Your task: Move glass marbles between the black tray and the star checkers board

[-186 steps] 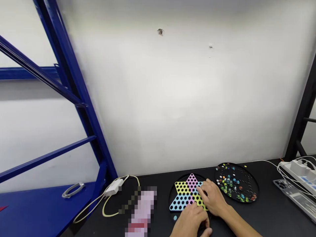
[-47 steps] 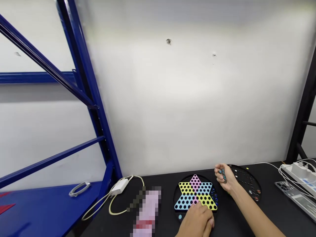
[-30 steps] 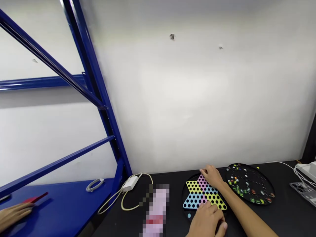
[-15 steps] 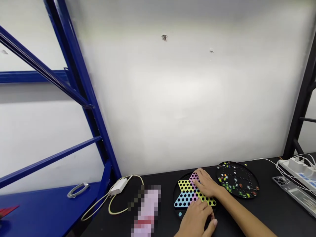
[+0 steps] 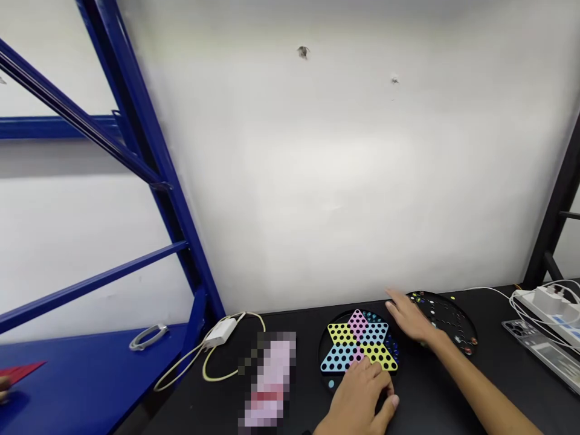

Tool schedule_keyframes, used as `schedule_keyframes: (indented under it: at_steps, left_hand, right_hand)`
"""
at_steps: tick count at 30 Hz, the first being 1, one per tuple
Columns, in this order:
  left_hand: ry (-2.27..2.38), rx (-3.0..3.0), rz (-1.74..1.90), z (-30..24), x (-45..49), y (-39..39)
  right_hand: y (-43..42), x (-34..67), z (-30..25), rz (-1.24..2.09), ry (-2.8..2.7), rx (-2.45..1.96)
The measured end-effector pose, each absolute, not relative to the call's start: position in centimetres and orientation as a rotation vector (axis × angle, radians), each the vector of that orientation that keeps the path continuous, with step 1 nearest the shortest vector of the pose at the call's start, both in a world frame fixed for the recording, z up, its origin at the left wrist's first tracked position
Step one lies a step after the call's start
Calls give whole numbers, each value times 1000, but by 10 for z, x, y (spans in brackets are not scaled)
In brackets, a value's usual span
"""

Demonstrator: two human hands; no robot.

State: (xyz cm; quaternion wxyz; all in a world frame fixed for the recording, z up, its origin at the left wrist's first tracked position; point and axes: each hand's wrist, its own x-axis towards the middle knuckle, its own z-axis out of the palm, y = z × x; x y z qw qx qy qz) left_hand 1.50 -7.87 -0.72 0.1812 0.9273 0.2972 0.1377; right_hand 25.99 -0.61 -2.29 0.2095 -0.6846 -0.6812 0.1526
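Note:
A Chinese checkers board (image 5: 340, 356) with a yellow, pink and light blue star lies on the black table. My left hand (image 5: 360, 393) is at the board's near edge, fingers bent over it and thumb outside the rim, gripping it. The star's near tip is hidden under this hand. Dark blue and teal marbles show in the tray around the star's right side. To the right is a black round tray (image 5: 453, 320) with marbles. My right hand (image 5: 410, 317) is over its left side, fingers stretched out, and hides most of the marbles there. Nothing shows in that hand.
A blurred-out pinkish item (image 5: 272, 380) lies left of the board, beside a white adapter (image 5: 220, 332) with a cable. At right are a power strip (image 5: 555, 314) with plugs and a clear flat case (image 5: 539, 347). Another person's fingers (image 5: 3, 386) show at far left near a red piece (image 5: 22, 373).
My right hand has left the star board and moved right over the marble tray. My left hand stays at the board's near edge. The view has tipped slightly.

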Motion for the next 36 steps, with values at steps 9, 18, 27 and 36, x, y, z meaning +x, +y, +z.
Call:
schedule_keyframes:
  at_steps: [9,18,27,36]
  left_hand:
    - [837,2627,351,-13,15,-73]
    - [847,2616,316,-24,16,-67]
    - [868,2579,312,-25,17,-66]
    - [859,2594,252,-28,17,-64]
  right_hand:
    - [1,347,-59,129,-1609,-2205]
    - [36,341,-61,148,-1674,-2242]
    - [38,342,-53,302,-1520,-2129]
    - [29,337,-34,532,-951,-1608]
